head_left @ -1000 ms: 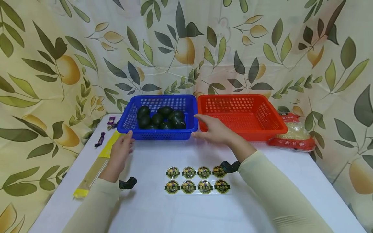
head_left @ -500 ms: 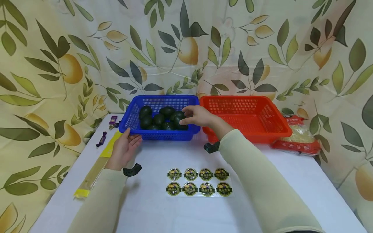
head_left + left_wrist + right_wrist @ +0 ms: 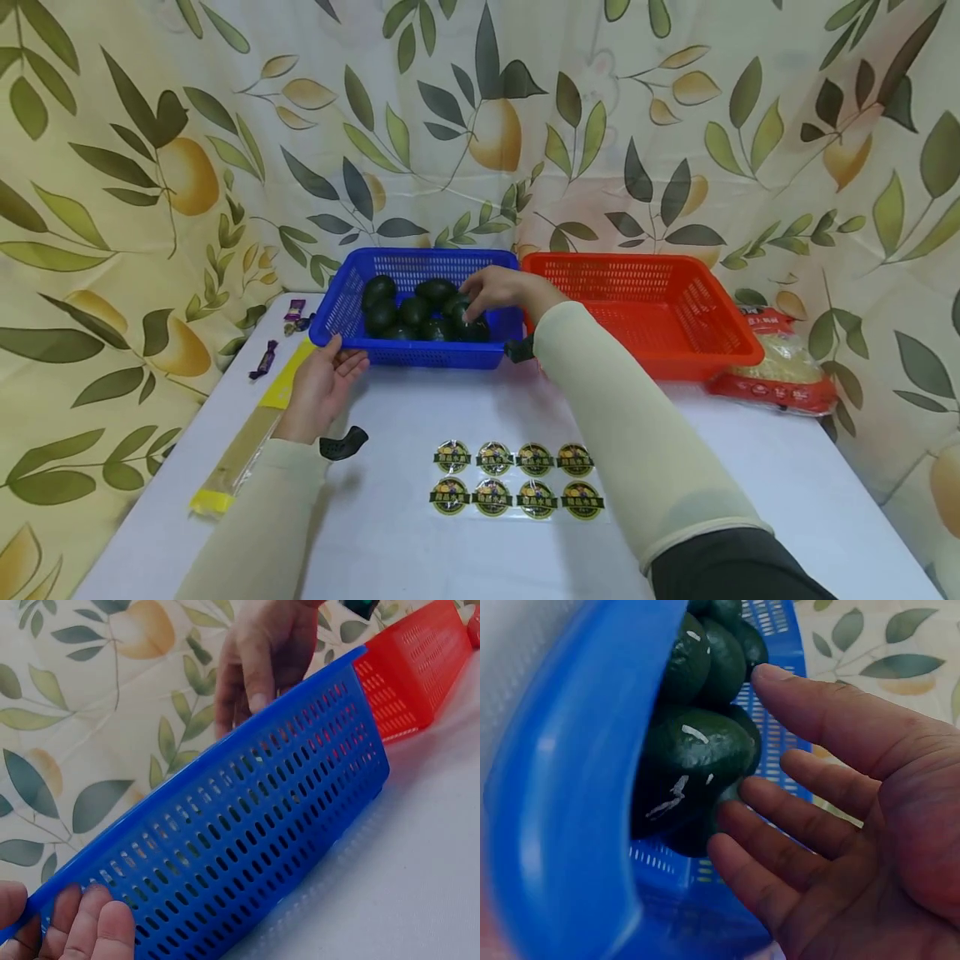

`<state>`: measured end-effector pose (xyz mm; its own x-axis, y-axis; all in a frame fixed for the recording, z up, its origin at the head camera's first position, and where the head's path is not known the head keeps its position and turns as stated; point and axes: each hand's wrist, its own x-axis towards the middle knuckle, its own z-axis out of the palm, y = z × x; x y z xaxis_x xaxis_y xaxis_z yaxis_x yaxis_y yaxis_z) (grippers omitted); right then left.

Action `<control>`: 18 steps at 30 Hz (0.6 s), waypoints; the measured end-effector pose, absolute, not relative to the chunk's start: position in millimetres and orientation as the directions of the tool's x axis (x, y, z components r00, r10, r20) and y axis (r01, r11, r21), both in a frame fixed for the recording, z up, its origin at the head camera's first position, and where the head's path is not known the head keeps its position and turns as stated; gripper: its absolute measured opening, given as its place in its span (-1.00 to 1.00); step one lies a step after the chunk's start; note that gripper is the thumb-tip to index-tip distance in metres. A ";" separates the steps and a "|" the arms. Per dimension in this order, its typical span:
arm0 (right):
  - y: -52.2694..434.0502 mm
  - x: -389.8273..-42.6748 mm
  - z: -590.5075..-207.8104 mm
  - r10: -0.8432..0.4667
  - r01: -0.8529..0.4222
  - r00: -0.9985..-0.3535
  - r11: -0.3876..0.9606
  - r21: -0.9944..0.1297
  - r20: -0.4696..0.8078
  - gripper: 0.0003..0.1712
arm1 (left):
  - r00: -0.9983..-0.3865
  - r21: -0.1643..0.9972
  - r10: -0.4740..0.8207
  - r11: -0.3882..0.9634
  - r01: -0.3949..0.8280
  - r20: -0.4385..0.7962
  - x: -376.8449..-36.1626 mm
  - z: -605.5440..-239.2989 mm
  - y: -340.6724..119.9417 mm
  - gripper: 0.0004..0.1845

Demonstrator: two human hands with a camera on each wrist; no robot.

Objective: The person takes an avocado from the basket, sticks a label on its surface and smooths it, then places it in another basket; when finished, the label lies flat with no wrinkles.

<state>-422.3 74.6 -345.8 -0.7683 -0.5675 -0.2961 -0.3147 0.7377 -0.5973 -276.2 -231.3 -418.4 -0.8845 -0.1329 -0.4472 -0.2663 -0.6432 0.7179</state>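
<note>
1. The right hand (image 3: 501, 292) reaches into the blue basket (image 3: 352, 292), fingers (image 3: 795, 825) loose and spread, tips touching a dark avocado (image 3: 694, 761) but not gripping it.
2. The left hand (image 3: 324, 385) rests with relaxed fingers (image 3: 94, 926) against the basket's near left corner.
3. A sticker sheet (image 3: 516, 482) lies on the table nearer the person than both hands.
4. A red basket (image 3: 675, 321) sits just right of the right hand.

I can see dark green avocados (image 3: 420, 312) piled in the blue basket (image 3: 420, 354), my right hand (image 3: 498, 292) reaching in over them, my left hand (image 3: 322, 387) at its front-left corner.
</note>
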 end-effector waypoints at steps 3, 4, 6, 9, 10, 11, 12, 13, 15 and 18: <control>68.4 -428.7 -349.9 -0.578 -0.306 -0.747 0.737 -0.603 -0.327 -0.23 | -0.887 0.727 -0.134 -0.633 -0.266 -0.441 -274.8 -420.3 -232.6 -0.58; 66.4 -430.3 -350.9 -0.584 -0.305 -0.740 0.735 -0.605 -0.335 -0.24 | -0.889 0.729 -0.134 -0.630 -0.265 -0.439 -274.4 -420.4 -233.5 -0.58; 62.6 -432.8 -352.5 -0.595 -0.297 -0.720 0.730 -0.615 -0.358 -0.24 | -0.888 0.731 -0.133 -0.627 -0.268 -0.440 -273.7 -420.8 -235.2 -0.61; 59.0 -436.2 -353.6 -0.599 -0.307 -0.697 0.746 -0.592 -0.394 -0.23 | -0.889 0.738 -0.130 -0.616 -0.275 -0.440 -273.0 -422.2 -236.3 -0.64; 58.0 -437.2 -353.3 -0.600 -0.312 -0.689 0.751 -0.582 -0.406 -0.23 | -0.889 0.739 -0.126 -0.614 -0.278 -0.439 -272.9 -422.7 -236.5 -0.63; 57.4 -438.3 -352.6 -0.597 -0.316 -0.682 0.761 -0.567 -0.421 -0.22 | -0.889 0.742 -0.126 -0.608 -0.280 -0.439 -273.0 -422.9 -236.3 -0.63; 57.1 -439.1 -352.0 -0.593 -0.317 -0.674 0.770 -0.553 -0.440 -0.22 | -0.890 0.749 -0.128 -0.600 -0.281 -0.437 -273.1 -423.1 -235.8 -0.60; 56.9 -440.2 -351.2 -0.586 -0.318 -0.664 0.784 -0.533 -0.464 -0.22 | -0.891 0.753 -0.131 -0.594 -0.281 -0.436 -273.3 -423.1 -235.6 -0.59; 55.9 -442.5 -349.9 -0.578 -0.325 -0.637 0.801 -0.503 -0.509 -0.22 | -0.892 0.760 -0.135 -0.587 -0.279 -0.432 -273.9 -422.9 -234.9 -0.56; 54.0 -445.0 -348.5 -0.555 -0.326 -0.601 0.827 -0.458 -0.575 -0.21 | -0.892 0.763 -0.141 -0.585 -0.275 -0.429 -275.5 -422.3 -234.2 -0.60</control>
